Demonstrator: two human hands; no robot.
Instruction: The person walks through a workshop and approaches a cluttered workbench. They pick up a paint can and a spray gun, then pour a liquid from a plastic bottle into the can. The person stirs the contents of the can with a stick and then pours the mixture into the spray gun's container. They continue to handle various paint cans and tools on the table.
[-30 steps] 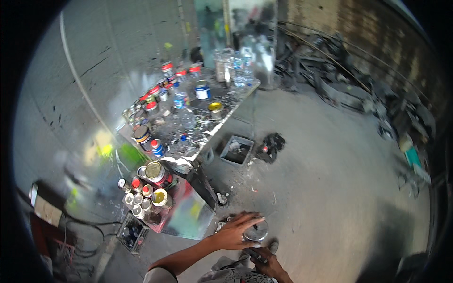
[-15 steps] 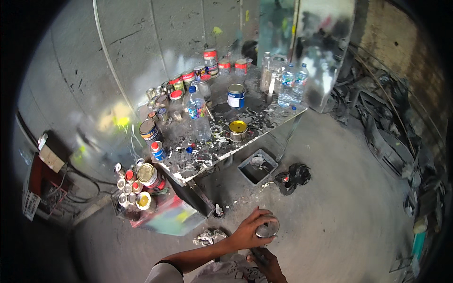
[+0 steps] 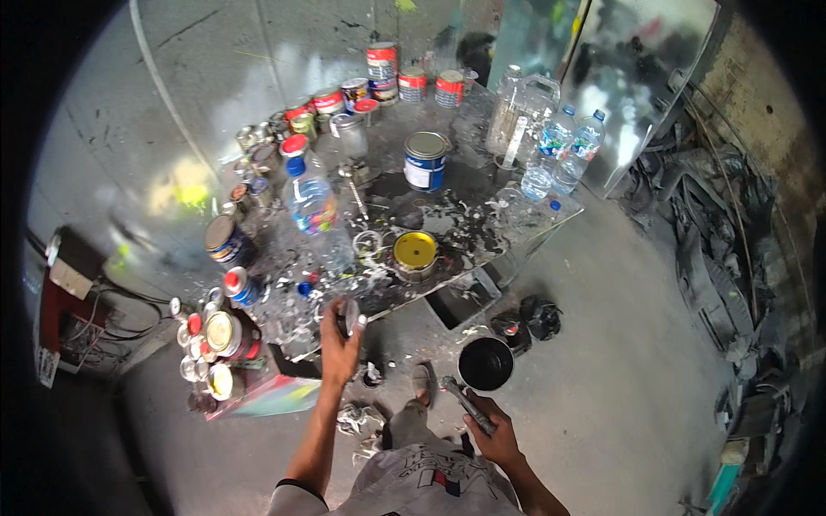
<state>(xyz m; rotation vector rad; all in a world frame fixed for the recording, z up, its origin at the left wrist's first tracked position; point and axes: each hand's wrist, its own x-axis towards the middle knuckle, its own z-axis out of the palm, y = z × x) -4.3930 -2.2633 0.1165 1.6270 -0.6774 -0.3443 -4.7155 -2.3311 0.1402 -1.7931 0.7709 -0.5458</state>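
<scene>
In my right hand (image 3: pixel 496 434) is a dark-handled tool that looks like a spray gun (image 3: pixel 465 401). Its round cup (image 3: pixel 486 363) is uncovered, with black inside that looks like paint. My left hand (image 3: pixel 338 348) is at the table's near edge, fingers closed on a small round lid (image 3: pixel 349 315) seen partly edge-on. Whether the lid touches the table is hard to tell. A can with a yellow lid (image 3: pixel 416 250) and a blue bottle cap (image 3: pixel 305 290) are the nearest things to that hand. Behind the cap stands a water bottle with a blue cap (image 3: pixel 311 202).
The paint-stained table (image 3: pixel 379 303) bears a blue can (image 3: pixel 426 162), several red-lidded cans and two water bottles (image 3: pixel 551 155). More cans (image 3: pixel 225 334) crowd a lower stand at left. On the floor are a grey bin (image 3: pixel 465 301) and a black plastic bag (image 3: pixel 540 317).
The lid has come off the cup with my left hand, which has moved left and forward to the table. My right hand's tool now shows, with the cup open. The view has shifted nearer the table.
</scene>
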